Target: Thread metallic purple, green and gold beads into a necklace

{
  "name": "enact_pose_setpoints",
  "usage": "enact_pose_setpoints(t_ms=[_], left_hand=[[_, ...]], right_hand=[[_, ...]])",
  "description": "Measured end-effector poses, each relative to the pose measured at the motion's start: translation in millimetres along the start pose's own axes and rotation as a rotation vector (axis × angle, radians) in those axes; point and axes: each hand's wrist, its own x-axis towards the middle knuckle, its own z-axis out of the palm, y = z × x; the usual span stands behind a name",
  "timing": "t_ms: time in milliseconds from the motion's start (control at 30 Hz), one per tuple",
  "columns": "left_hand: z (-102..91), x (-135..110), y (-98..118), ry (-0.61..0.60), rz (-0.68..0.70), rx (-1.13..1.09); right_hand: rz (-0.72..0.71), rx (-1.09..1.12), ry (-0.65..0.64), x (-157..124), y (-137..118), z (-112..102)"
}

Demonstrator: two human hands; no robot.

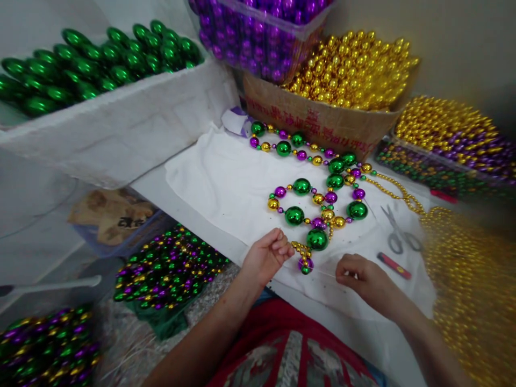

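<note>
A bead necklace of green, purple and gold balls (317, 239) lies looped on the white cloth (226, 177). At its near end, small gold beads (300, 248) and a purple bead (305, 264) sit between my hands. My left hand (268, 255) is closed in a pinch beside these beads, apparently on the same thin thread. The pale thread (323, 272) stretches past the purple bead to my right hand (358, 279), whose fingers are pinched on it. Right of the necklace lie grey-handled scissors (399, 234) and a red cutter-like tool (394, 265).
Boxes at the back hold green beads (108, 59), purple beads (258, 40) and gold beads (355, 70). Gold bead chains (463, 279) heap at the right edge. Below the table's left edge are piles of mixed beads (169, 269) and a blue basket (97, 236).
</note>
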Motion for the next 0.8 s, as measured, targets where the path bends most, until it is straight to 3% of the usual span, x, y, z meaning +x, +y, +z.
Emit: enact_pose_setpoints(t_ms=[67,167,267,367,467,667,800], left_hand=[[1.7,-1.5,-0.1,-0.006,-0.003,-0.02],[8.0,-6.9,-1.2,-0.014,-0.02,-0.045],[16.5,-15.3,-2.1,-0.006,-0.035,-0.049],[19.6,-21.5,-2.9,0.032,-0.034,-0.047],[13.4,-21.4,-4.5,0.101,-0.008,-0.059],[-5.3,-9.9,-12.1,0.215,0.015,-0.076],[-8.1,-6.4,-16.3,0.217,0.02,-0.06]], right_hand=[[-0.011,0.291,-0.02,-3.2,-8.3,2.9],[-0.071,0.956,-0.005,-1.7,-24.1,21.6],[-0.174,1.278,0.091,5.5,-40.4,41.9],[-0.144,1.459,0.226,15.4,-48.5,52.1],[-0.056,1.574,0.249,25.9,-42.3,57.2],[0.001,1.573,0.278,38.2,-14.8,65.6],[-0.007,1.55,0.328,36.0,-8.2,66.4]])
